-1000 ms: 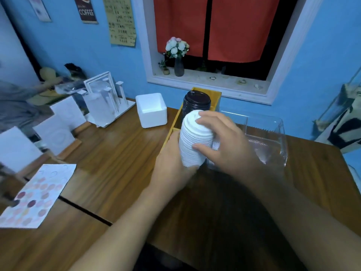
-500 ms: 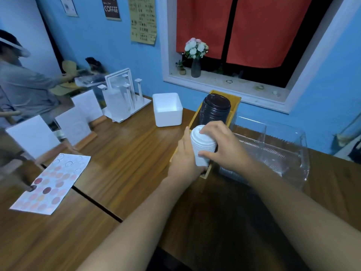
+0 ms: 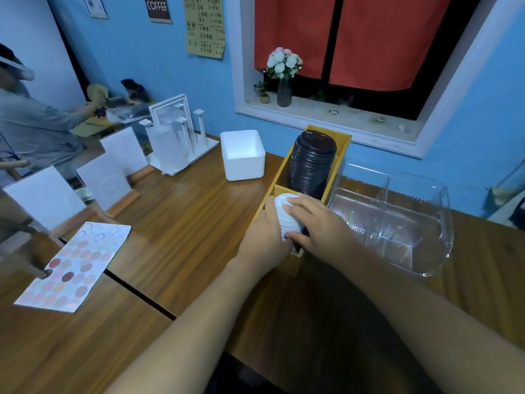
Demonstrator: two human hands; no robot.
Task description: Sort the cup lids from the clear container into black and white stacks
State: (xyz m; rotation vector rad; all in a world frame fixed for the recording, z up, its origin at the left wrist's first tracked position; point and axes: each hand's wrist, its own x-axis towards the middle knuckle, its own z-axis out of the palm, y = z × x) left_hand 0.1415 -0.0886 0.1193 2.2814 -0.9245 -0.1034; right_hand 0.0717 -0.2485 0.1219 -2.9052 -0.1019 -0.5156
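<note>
White lid stack [image 3: 285, 213], base hidden, right hand [image 3: 322, 223] gripping

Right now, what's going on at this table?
A person's left hand and right hand both grip the white stack of lids, which sits in the near compartment of the wooden box. The black stack stands in the far compartment. The clear container beside the box shows no lids inside.
</note>
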